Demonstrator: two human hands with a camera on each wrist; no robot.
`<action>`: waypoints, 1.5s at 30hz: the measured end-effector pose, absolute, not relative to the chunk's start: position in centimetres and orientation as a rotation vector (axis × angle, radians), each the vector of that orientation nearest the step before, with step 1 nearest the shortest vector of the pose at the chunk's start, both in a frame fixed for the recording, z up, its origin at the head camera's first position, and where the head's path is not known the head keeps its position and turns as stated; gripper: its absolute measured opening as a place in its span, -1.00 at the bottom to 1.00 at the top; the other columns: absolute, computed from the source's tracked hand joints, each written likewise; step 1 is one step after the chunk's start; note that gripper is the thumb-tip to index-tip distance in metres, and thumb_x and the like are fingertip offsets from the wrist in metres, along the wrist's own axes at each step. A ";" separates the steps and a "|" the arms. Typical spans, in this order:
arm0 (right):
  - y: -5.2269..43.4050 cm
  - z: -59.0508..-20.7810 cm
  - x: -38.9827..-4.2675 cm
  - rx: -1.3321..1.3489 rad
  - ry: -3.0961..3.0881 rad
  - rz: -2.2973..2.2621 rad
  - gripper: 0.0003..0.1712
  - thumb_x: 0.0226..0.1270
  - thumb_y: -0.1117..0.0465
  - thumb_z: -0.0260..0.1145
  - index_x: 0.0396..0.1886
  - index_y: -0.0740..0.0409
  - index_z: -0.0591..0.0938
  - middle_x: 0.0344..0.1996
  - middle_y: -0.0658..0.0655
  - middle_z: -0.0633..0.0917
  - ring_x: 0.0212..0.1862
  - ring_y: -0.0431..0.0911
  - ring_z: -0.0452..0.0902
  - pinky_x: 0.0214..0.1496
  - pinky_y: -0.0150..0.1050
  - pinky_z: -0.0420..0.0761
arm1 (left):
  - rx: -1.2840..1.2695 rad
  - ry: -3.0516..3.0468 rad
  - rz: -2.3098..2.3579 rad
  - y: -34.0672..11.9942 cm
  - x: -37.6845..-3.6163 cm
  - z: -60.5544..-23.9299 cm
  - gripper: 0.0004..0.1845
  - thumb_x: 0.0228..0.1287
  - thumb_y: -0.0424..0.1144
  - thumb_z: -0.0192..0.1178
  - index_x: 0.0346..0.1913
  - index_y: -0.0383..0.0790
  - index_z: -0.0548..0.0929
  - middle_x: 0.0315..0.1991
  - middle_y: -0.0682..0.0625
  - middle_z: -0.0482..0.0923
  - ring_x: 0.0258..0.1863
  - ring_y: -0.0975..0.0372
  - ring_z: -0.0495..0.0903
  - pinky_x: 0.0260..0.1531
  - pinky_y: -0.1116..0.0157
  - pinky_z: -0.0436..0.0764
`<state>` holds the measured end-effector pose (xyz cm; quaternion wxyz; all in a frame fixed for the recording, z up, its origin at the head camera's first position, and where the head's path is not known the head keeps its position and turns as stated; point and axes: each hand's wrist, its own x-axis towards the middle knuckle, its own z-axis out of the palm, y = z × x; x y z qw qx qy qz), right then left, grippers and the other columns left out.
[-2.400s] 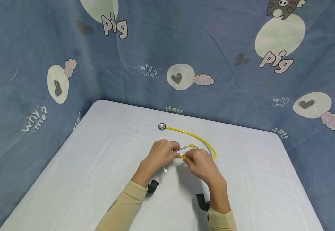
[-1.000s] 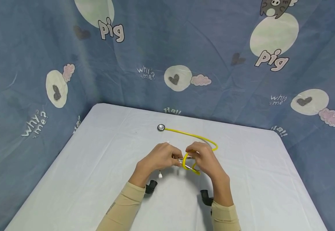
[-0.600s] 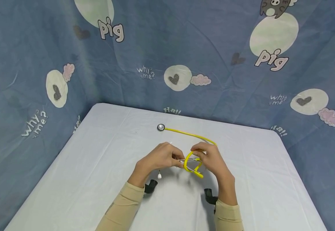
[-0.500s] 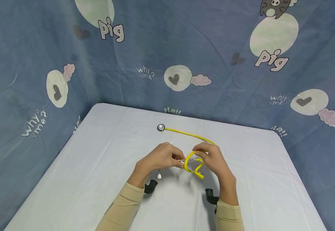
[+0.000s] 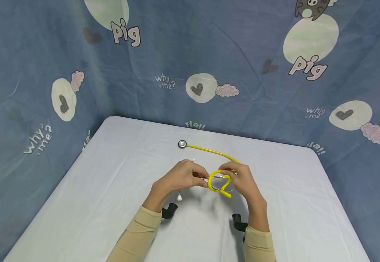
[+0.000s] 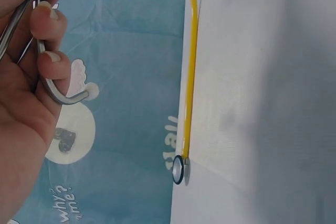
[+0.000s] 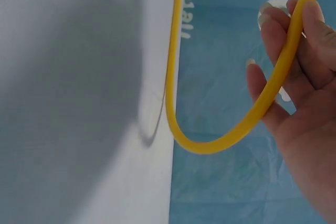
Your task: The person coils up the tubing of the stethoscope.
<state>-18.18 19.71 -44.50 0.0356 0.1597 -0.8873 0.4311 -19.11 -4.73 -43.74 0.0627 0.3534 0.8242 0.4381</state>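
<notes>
A stethoscope (image 5: 206,149) with yellow tubing lies partly on the table, its round chest piece (image 5: 182,144) at the far side. My left hand (image 5: 181,176) grips the metal ear tubes, fingers curled round them in the left wrist view. One white ear tip (image 5: 179,198) hangs below that hand; another shows just above it. My right hand (image 5: 239,178) pinches the yellow tubing (image 7: 283,66) between thumb and fingers. From there the tubing loops round the metal tubes (image 5: 217,177) between my hands. In the right wrist view, it sags in a bend toward the table.
A white cloth covers the table (image 5: 111,203). Behind and to the left hangs a blue printed curtain (image 5: 137,91). Black wrist mounts (image 5: 169,211) sit below both wrists.
The right hand has moved right and wound the yellow tubing into a loop round the metal tubes. The left hand keeps its grip. The chest piece has stayed on the table.
</notes>
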 end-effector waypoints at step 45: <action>16.3 -43.5 -17.0 0.621 -2.842 1.468 -0.73 0.26 0.39 0.38 -0.05 0.16 0.75 -0.10 0.18 0.76 -0.05 -0.06 0.67 -0.13 -0.31 0.66 | 0.524 3.000 1.483 -5.6 -19.7 -44.4 -0.86 0.15 -0.09 0.43 -0.21 0.08 0.79 -0.47 0.25 0.65 -0.52 0.37 0.52 -0.49 0.35 0.47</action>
